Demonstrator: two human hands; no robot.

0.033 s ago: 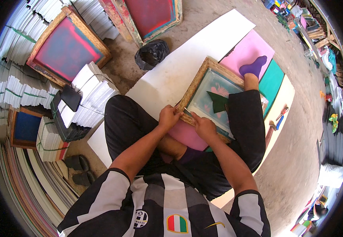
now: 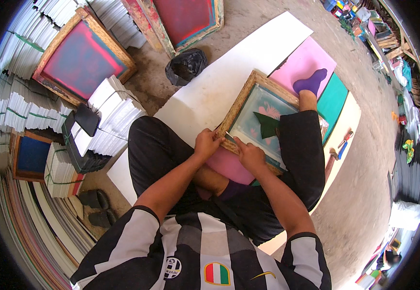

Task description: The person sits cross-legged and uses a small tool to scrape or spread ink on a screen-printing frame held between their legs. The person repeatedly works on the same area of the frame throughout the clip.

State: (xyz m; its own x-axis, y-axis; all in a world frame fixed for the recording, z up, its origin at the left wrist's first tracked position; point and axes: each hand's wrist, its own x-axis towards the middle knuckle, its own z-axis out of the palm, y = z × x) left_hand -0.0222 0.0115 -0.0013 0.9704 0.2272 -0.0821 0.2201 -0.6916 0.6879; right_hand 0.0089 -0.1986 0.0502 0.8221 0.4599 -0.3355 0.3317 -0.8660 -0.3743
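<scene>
A wooden-framed printing screen [image 2: 239, 104] lies tilted across my lap and the boards, its pale mesh [image 2: 248, 121] marked with a pink figure. On the mesh rests a dark green triangular piece [image 2: 267, 125]. My left hand [image 2: 206, 145] is closed at the frame's near-left corner, thumb and fingers pinched there. Close by, my right hand [image 2: 251, 155] has curled fingers over the near side of the frame, its index finger toward the corner. Between the two hands shows a small white sliver [image 2: 227, 134]; what it is I cannot make out. The right palm's contents are hidden.
Under me lie white [image 2: 248, 53], pink [image 2: 306, 60] and green [image 2: 332, 94] sheets. Red- and blue-handled tools [image 2: 343, 145] lie at right. A black plastic bag [image 2: 186, 66] sits beyond the white sheet. Framed screens [image 2: 86, 55] and paper stacks [image 2: 115, 113] stand at left; sandals [image 2: 99, 208] are nearby.
</scene>
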